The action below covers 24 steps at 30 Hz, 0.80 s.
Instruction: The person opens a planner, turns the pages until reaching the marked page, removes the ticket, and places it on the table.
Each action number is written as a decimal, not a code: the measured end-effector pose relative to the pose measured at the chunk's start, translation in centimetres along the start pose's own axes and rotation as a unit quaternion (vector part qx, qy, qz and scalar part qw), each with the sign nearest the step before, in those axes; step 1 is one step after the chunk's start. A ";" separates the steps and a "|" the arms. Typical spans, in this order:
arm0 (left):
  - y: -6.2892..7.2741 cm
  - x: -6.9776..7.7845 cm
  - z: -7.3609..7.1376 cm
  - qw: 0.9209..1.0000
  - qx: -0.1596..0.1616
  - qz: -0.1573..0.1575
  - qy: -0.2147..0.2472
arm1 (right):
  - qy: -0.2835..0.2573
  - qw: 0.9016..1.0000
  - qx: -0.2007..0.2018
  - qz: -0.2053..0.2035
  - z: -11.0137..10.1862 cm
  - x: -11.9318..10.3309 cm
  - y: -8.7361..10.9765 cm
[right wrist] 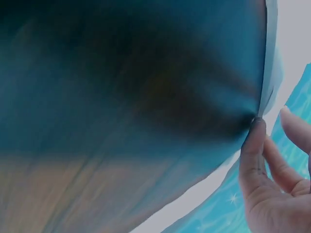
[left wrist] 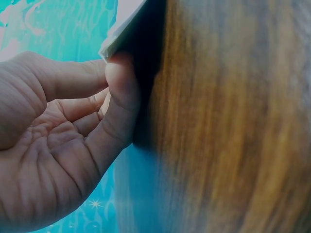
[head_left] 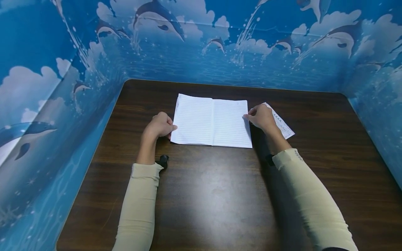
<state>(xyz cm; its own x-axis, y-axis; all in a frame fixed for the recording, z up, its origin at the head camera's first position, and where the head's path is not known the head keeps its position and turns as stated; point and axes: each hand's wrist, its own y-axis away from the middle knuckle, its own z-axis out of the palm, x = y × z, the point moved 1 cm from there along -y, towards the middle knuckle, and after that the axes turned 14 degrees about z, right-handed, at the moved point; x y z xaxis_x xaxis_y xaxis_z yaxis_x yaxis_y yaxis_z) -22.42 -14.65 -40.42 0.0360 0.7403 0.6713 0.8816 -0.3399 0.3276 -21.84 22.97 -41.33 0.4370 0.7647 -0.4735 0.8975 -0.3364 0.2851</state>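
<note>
An open notebook [head_left: 194, 120] with blank lined pages lies near the far side of the table. My left hand [head_left: 159, 124] pinches its left edge, thumb above and fingers underneath. In the left wrist view, the thumb and forefinger of my left hand [left wrist: 63, 126] meet at a corner of the notebook [left wrist: 119, 34], with dark shadow beneath it. My right hand [head_left: 262, 116] holds the right edge of the notebook. A finger of my right hand [right wrist: 272, 189] presses against the notebook's edge in the right wrist view, and another stands a little off.
A sheet with handwriting [head_left: 282, 125] lies on the dark wooden table [head_left: 213, 195], partly hidden behind my right hand and wrist. Blue dolphin-print sheeting [head_left: 201, 59] rises along the table's back and sides. Dark bands [head_left: 163, 161] sit at both wrists.
</note>
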 end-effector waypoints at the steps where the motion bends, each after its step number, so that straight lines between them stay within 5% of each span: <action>1: 0.0 0.2 0.0 1.000 0.001 0.002 0.000 | 0.004 1.000 0.000 0.008 0.1 -0.1 0.0; 9: 0.3 0.8 -0.1 1.000 0.007 0.011 -0.011 | -0.015 0.997 0.001 0.071 0.4 -0.9 -0.1; 17: 1.2 0.3 -0.9 1.000 -0.006 0.000 -0.025 | -0.066 0.994 -0.006 0.088 1.6 -1.6 -0.1; 24: 0.9 1.8 -1.0 0.999 -0.018 -0.004 -0.032 | -0.078 0.991 -0.010 0.105 0.7 -1.4 -0.3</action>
<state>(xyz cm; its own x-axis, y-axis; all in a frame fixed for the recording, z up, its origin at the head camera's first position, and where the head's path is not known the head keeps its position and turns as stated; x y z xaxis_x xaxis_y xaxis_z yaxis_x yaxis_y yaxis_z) -22.02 -14.25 -38.23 0.0596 0.7783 0.6251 0.8648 -0.3531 0.3571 -22.63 21.60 -41.33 0.6195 0.5841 -0.5243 0.7849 -0.4678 0.4063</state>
